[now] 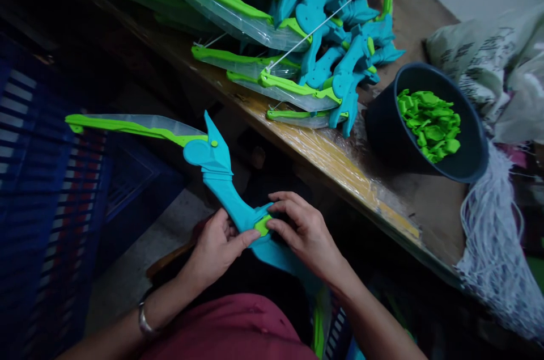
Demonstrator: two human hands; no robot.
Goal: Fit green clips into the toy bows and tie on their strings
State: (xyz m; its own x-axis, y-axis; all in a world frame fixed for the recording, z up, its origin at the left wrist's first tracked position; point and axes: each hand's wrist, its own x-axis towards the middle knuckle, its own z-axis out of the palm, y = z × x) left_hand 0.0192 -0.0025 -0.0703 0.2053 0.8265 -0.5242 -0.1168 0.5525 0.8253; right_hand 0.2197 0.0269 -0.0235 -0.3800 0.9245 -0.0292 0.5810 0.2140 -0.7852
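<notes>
A toy bow (229, 193) with a blue plastic body and a green and clear limb lies across my lap, its visible limb pointing left. My left hand (219, 244) grips the body near its middle, thumb pressed on a small green plastic piece (262, 226) set in the body. From the other side, my right hand (301, 227) pinches the edge of the body beside that green piece, thumb and fingers closed on it. The bow's lower limb is partly hidden under my right forearm.
On the wooden table (395, 229) lies a pile of toy bows (331, 59), one strung with white cord. A dark bucket (476, 150) of green plastic pieces (429, 125) stands right of them. White cords (493, 246) hang over the table edge near plastic bags (476, 59). Blue crates (46, 190) stand left.
</notes>
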